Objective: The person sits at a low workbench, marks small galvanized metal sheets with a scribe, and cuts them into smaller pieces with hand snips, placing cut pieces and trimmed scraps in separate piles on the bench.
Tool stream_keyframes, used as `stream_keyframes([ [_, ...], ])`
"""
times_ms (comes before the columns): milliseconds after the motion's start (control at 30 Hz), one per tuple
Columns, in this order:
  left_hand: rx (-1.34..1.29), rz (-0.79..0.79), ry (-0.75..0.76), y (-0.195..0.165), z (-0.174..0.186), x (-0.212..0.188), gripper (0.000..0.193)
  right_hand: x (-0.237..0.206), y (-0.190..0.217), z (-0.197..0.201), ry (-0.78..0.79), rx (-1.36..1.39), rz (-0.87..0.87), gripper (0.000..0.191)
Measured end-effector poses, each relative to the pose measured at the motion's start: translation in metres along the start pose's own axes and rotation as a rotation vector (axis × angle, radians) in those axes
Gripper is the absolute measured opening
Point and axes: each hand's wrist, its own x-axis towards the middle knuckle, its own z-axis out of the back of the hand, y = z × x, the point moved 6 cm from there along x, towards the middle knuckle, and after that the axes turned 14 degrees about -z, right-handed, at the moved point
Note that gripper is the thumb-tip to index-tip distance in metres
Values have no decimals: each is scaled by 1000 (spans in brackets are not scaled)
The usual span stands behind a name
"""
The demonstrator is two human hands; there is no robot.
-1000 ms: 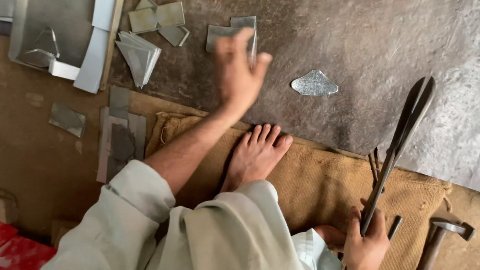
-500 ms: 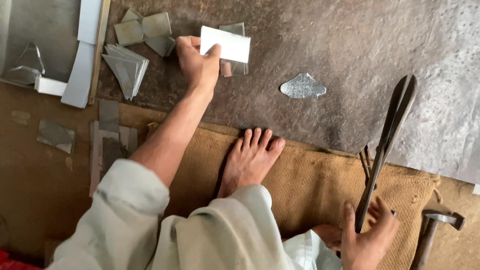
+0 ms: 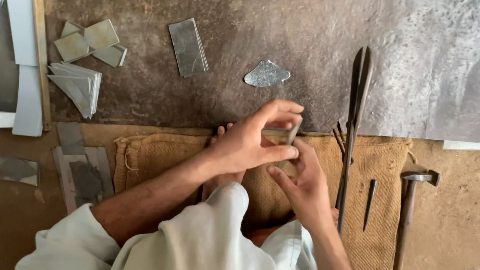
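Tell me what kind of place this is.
Probably a floor-level sheet-metal workshop. Cut metal pieces lie on a worn metal sheet, long tin snips and a hammer rest on a burlap mat, and both hands hold a small metal strip.

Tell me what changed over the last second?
The left hand took a metal piece from the stack and drew it in. The right hand let go of the shears and joined it. The hammer stayed put.

one camera sits on the person's head and looks straight down, close to the hands (image 3: 262,148), the brown sack mat (image 3: 382,165) and the dark floor sheet (image 3: 233,13) past it
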Motion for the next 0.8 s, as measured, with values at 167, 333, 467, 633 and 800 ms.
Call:
stream_keyframes([
  [167, -171, 53, 154, 13, -1, -3, 56, -14, -17, 4, 196, 301, -107, 64],
  [333, -276, 95, 131, 21, 0, -3, 58, -15, -13, 8, 178, 224, -109, 70],
  [467, -322, 76, 130, 18, 4, -2, 56, -16, -2, 8, 178, 198, -114, 72],
  [633, -379, 92, 119, 13, 5, 0, 55, -17, 8, 7, 139, 223, -90, 70],
  [800, -400, 46, 100, 14, 11, 1, 53, -13, 2, 8, 111, 185, -77, 68],
])
